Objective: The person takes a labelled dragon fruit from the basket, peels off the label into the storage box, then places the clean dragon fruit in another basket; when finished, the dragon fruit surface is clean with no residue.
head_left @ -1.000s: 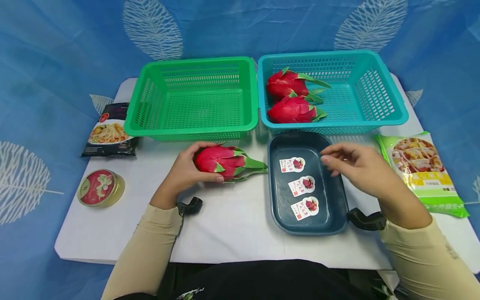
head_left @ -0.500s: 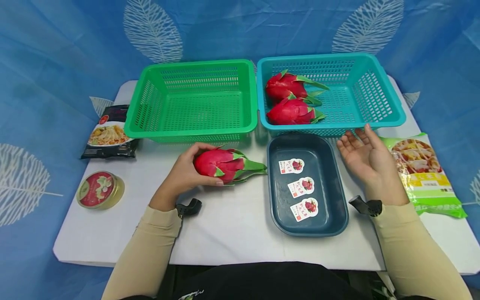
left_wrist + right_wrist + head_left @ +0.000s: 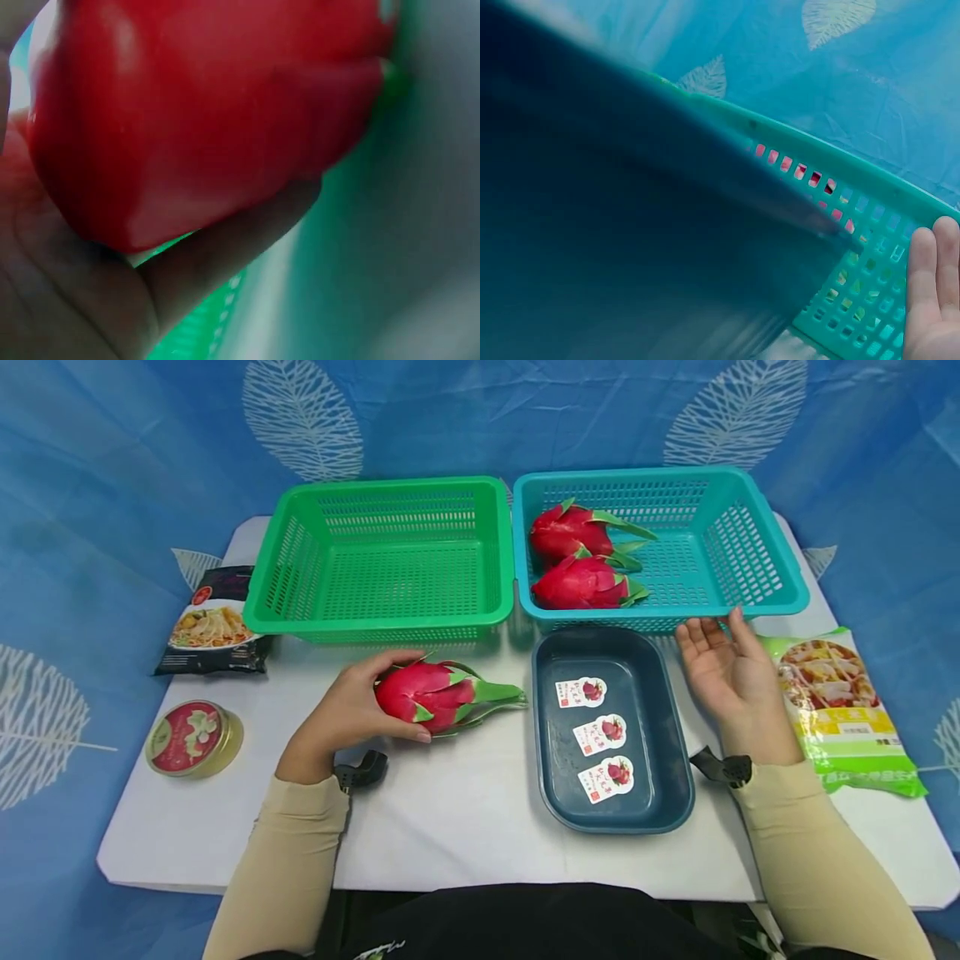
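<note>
My left hand (image 3: 337,710) grips a dragon fruit (image 3: 431,693) by its rounded end, low over the table's middle, its green leaf tips pointing right. In the left wrist view the dragon fruit (image 3: 217,112) fills much of the picture, with a finger (image 3: 232,247) along its side. My right hand (image 3: 723,672) holds nothing; it is palm up beside the dark tray (image 3: 652,777), fingertips at the teal basket's (image 3: 750,609) front rim. Three dragon-fruit stickers lie in the tray, the topmost sticker (image 3: 581,692) nearest the basket. Two more dragon fruits, one in front (image 3: 577,583), lie in the teal basket.
An empty green basket (image 3: 382,628) stands behind my left hand. Left of it are a black noodle packet (image 3: 213,627) and a round tin (image 3: 191,739). A green and yellow food bag (image 3: 843,718) lies right of my right hand. A blue leaf-patterned cloth (image 3: 585,418) hangs behind.
My right hand has left the tray's right side, turned palm up and moved to the teal basket's front rim. My left hand and its dragon fruit have shifted slightly left.
</note>
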Demonstrator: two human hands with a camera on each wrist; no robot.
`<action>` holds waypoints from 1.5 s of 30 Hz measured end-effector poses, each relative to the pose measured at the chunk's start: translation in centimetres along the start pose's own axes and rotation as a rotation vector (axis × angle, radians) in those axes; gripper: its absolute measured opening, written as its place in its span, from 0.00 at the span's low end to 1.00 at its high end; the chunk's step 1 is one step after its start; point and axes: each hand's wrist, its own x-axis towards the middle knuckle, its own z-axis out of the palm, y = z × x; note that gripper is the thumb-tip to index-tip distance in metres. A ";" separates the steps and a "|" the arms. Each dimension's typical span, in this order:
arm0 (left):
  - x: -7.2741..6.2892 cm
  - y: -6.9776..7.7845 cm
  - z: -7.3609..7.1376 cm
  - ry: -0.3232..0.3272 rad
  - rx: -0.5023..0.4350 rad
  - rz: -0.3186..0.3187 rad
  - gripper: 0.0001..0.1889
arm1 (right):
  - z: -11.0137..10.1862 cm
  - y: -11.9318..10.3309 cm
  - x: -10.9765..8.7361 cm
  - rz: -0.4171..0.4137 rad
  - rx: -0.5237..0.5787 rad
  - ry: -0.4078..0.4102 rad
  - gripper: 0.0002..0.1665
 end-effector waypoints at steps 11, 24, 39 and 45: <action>-1.3 1.3 -3.3 0.103 0.139 0.075 0.50 | -0.4 -0.2 -0.1 -0.045 -0.003 -0.026 0.10; 2.7 7.4 -2.6 0.114 0.052 0.253 0.50 | -0.6 -0.2 -0.2 -0.061 -0.014 -0.052 0.03; 14.2 13.8 11.0 0.425 -0.039 0.200 0.49 | -0.7 0.4 0.2 -0.081 -0.095 -0.112 0.07; 18.6 16.5 13.3 0.365 0.127 0.172 0.51 | -0.6 0.6 0.2 -0.092 -0.130 -0.129 0.11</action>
